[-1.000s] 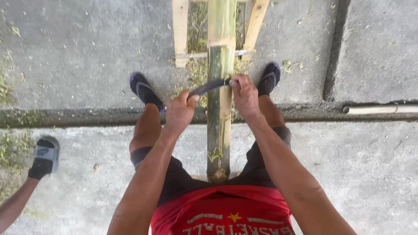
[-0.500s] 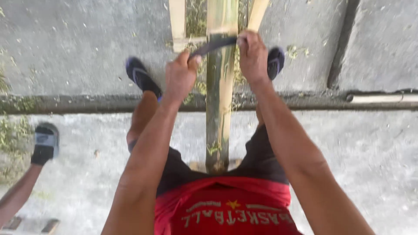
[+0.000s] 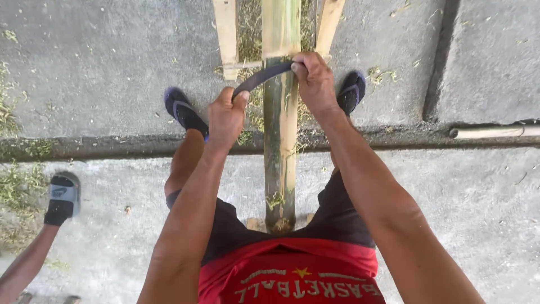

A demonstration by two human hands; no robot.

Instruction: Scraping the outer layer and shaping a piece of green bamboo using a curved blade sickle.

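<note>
Bamboo pole (image 3: 279,135): lies lengthwise between the person's legs, running away from the body and out of the top edge of the view. Near end is partly hidden behind the shorts; far end is cut off. Beyond the hands the surface is pale and stripped; nearer than the hands it is greenish with pale streaks.

Curved blade (image 3: 263,77): dark, arched strip lying across the pole, spanning from 1 hand to the other. Both of its ends are covered by the fists, so handles cannot be made out; the cutting edge is not readable either.

Left hand (image 3: 226,115): closed in a fist around the blade's left end, just left of the pole, thumb on top.

Right hand (image 3: 315,83): closed in a fist around the blade's right end, resting against the pole's right side and slightly farther out than the left hand.

2 wooden slats (image 3: 227,35) flank the pole beyond the hands, tops cut off. Green shavings (image 3: 247,34) lie between them. 2 dark sandals (image 3: 181,111) sit on either side, the right one partly hidden behind the right wrist.

Far left of the left hand: another person's foot in a grey slide (image 3: 63,194), leg cut off at the frame edge.
</note>
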